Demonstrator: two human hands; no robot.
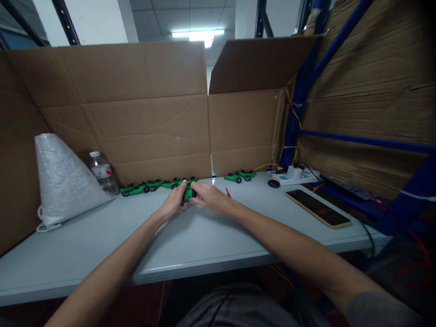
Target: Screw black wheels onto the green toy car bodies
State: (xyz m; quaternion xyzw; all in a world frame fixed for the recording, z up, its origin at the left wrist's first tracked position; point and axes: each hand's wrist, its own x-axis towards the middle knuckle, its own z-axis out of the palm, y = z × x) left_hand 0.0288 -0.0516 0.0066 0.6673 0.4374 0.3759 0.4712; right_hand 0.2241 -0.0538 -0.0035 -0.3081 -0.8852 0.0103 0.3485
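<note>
A green toy car with black wheels [188, 195] is between my two hands, above the middle of the white table. My left hand [174, 200] grips its left side, thumb on top. On its right side, the fingers of my right hand [208, 196] are closed on it near a black wheel. Right behind my hands, several more green toy cars [136, 188] stand in a row along the cardboard. Two others [240, 176] stand further right. A small red pointed piece [228, 192] lies on the table just beyond my right hand.
At the left, a silvery-white bag [68, 181] leans by a plastic bottle [102, 173]. A phone [318, 208] lies at the right, near a white power strip [293, 176] and a black round piece [274, 183]. Cardboard walls [153, 122] and a blue metal frame [294, 118] surround the table [102, 245].
</note>
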